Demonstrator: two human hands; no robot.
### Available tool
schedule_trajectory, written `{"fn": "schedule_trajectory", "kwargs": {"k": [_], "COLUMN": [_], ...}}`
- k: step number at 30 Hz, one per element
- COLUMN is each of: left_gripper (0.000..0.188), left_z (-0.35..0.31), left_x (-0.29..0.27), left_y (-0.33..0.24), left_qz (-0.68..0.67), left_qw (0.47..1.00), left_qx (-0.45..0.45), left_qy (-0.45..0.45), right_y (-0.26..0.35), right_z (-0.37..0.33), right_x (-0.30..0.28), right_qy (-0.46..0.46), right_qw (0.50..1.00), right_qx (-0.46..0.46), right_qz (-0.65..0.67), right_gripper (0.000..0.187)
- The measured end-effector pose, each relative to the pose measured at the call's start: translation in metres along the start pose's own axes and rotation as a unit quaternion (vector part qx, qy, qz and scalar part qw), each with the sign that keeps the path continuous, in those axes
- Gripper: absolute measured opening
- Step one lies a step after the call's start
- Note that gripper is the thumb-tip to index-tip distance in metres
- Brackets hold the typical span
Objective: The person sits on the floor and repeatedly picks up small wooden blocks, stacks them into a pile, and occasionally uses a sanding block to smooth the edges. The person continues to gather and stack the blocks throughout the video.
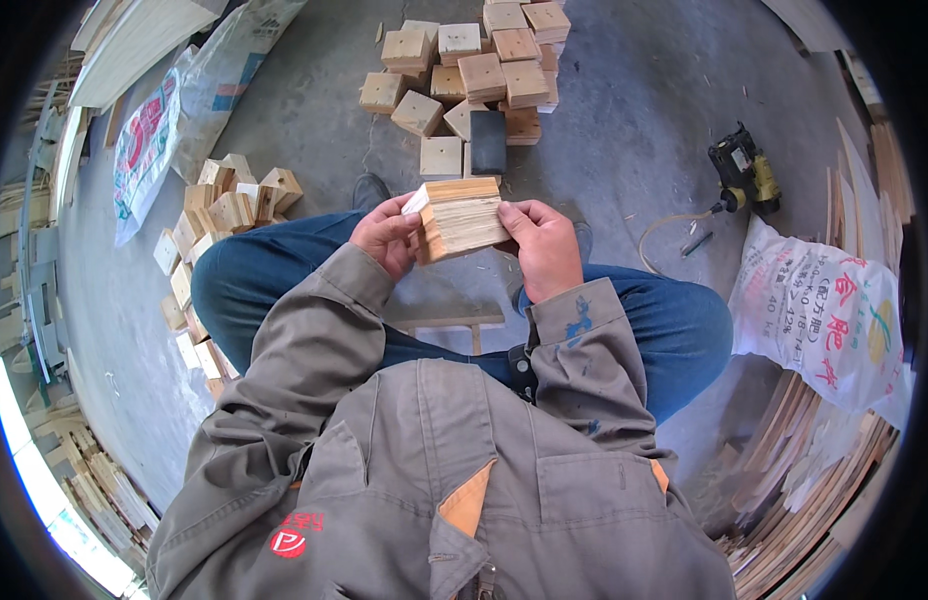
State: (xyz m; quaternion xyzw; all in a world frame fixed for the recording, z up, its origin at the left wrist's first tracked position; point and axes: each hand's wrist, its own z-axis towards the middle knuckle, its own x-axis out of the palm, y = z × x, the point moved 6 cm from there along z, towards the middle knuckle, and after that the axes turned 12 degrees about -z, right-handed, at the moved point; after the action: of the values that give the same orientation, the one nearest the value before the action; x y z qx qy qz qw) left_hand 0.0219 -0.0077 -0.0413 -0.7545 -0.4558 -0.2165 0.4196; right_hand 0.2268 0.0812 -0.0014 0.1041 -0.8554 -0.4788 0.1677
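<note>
Between my two hands is a pale wooden block (462, 225) with rough, layered-looking sides, held above my lap. My left hand (386, 236) grips its left end, the thumb lying along the side. At the opposite end my right hand (544, 240) closes on it, thumb pressed on the near side. Just beyond the block, a dark grey rectangular block (489, 143) leans among a heap of wooden blocks (442, 157). Many blocks in that heap have a small hole in the top face. The undersides of my fingers are partly hidden by the held block.
More wooden blocks (229, 212) lie piled left of my knee. To the right are a black and yellow-green power tool (744, 172) with a thin hose and a white printed sack (819, 310). Timber strips (814, 480) are stacked at lower right. Another sack (149, 150) lies far left.
</note>
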Motion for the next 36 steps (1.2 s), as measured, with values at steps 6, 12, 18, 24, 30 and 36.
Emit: {"fn": "schedule_trajectory", "kwargs": {"k": [6,12,18,24,30,36], "left_gripper": [0.064,0.090,0.102,0.100,0.097,0.093], "left_z": [-0.007,0.006,0.004,0.009,0.008,0.005], "left_x": [0.011,-0.001,0.001,-0.010,-0.005,0.000], "left_y": [-0.003,0.004,-0.001,-0.002,0.000,0.001], "left_qz": [-0.042,0.000,-0.012,-0.008,-0.005,0.006], "left_qw": [0.998,0.999,0.997,0.998,0.999,0.999], "left_qx": [-0.015,0.045,0.064,0.052,0.040,0.035], "left_qy": [-0.045,0.016,-0.030,-0.024,-0.010,-0.011], "right_y": [-0.004,0.001,0.005,0.013,0.016,0.020], "right_z": [0.002,-0.002,-0.003,-0.002,-0.005,-0.008], "right_x": [0.002,0.009,0.010,0.008,0.014,0.013], "right_qy": [0.014,0.049,0.049,0.056,0.065,0.070], "right_qw": [1.000,0.999,0.998,0.989,0.975,0.960], "right_qx": [-0.009,0.001,-0.020,-0.056,-0.113,-0.153], "right_qz": [0.005,-0.005,-0.027,-0.123,-0.178,-0.224], "right_gripper": [0.020,0.019,0.014,0.023,0.022,0.021]}}
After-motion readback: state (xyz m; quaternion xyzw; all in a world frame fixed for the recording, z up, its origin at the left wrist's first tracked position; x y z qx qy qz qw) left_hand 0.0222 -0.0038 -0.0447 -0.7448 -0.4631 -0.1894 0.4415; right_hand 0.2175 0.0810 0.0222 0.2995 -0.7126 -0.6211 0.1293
